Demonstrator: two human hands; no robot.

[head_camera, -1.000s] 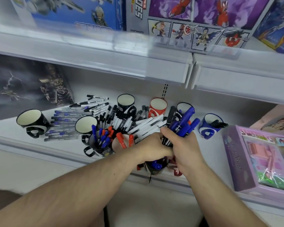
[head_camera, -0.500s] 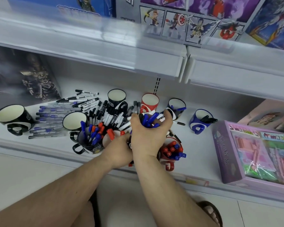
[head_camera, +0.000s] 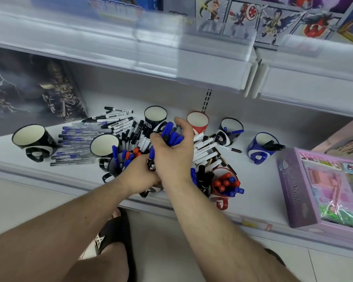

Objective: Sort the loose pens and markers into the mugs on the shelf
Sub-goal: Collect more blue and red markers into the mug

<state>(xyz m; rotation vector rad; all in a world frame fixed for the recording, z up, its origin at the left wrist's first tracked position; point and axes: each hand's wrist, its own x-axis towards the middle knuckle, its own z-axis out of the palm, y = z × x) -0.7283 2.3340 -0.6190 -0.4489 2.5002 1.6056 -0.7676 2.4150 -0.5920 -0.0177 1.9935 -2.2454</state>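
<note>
Right hand [head_camera: 174, 153] shifted left gripping blue markers [head_camera: 171, 136], left hand [head_camera: 140, 174] half hidden, grip unclear

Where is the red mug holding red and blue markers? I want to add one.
In the head view, the red mug sits at the shelf's front edge, right of the right hand.

A shop: tiered display shelves [head_camera: 212, 78] hold boxed toys [head_camera: 326, 192].

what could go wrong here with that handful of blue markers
The right hand grips a fat bunch of blue markers; some could slip out and scatter over the loose white pens. The red mug by the shelf edge is crowded, so a forearm bump might tip it off.
</note>
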